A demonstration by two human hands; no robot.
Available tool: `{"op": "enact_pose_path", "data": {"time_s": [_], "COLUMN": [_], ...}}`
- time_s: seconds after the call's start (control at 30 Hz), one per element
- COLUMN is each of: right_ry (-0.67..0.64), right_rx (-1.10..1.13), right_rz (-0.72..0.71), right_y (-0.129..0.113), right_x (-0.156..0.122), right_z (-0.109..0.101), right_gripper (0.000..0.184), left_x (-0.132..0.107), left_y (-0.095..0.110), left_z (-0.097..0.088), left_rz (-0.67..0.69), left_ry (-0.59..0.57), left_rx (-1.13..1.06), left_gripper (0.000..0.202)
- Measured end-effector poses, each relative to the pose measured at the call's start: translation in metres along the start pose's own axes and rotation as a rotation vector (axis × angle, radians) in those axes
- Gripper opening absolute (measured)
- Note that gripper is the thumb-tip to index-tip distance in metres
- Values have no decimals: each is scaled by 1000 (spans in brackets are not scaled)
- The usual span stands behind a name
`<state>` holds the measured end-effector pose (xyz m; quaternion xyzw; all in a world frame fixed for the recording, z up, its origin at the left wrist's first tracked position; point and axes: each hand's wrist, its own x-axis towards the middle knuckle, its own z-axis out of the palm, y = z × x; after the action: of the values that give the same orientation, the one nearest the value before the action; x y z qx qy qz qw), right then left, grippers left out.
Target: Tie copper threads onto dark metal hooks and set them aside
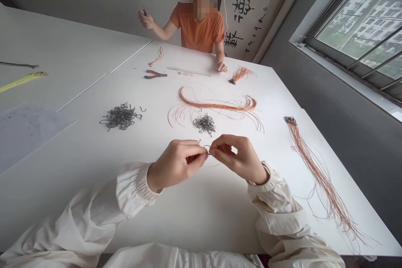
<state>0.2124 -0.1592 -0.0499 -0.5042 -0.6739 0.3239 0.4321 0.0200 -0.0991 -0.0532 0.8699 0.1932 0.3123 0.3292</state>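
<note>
Several lots of wire and tools lie on a white counter [75,184], listed left to right. At the far left are a thin dark rod [19,65] and a yellow-green stick [23,81], with a translucent sheet [28,134] nearer the front. Next comes a loose heap of dark wire hooks [121,116], with a few strays just beside it. Farther back lie a small tuft of copper wire [156,55], red-handled pliers [155,74] and a steel ruler [188,71]. At the front, the person's left hand [177,165] and right hand [238,159], both in gathered cream sleeves [132,188], meet above the counter, the fingers of both together and clamped on one small dark hook [206,148] between them. Just ahead lies a smaller heap of hooks [204,124], below a long copper wire bundle [216,104]. Across the counter, a co-worker in an orange T-shirt [197,29] raises one hand [146,19] around a small dark tool and rests the other hand [221,67] near a copper tuft with dark hooks [240,74]. A calligraphy scroll [248,8] hangs behind. On the right, long copper strands [320,171] trail from a dark hook cluster [290,120], below a barred window [345,21].
</note>
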Motion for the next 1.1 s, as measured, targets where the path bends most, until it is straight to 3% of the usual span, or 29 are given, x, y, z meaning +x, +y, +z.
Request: {"op": "enact_pose_path", "data": {"time_s": [0.2,0.53,0.67,0.83,0.97,1.1], "right_ry": [-167,-172,-68,112,145,135], "right_rx": [413,720,615,147,-155,-199], "right_rz": [193,254,202,-53,-238,-272], "right_y": [14,26,20,10,4,-2], "right_x": [9,9,6,-3,-7,-7], "right_z": [-7,11,19,24,20,13], "right_gripper": [21,24,22,5,10,9], "left_x": [-3,-2,-1,3,3,1], "left_y": [6,6,5,-1,-5,-5], "left_z": [-1,-3,-4,-4,-2,1], "left_rz": [21,-44,-87,-95,-81,-53], "left_ry": [28,171,242,295,270,192], "left_rx": [-79,-102,-85,-59,-21,5], "left_gripper": [21,13,14,15,15,17]}}
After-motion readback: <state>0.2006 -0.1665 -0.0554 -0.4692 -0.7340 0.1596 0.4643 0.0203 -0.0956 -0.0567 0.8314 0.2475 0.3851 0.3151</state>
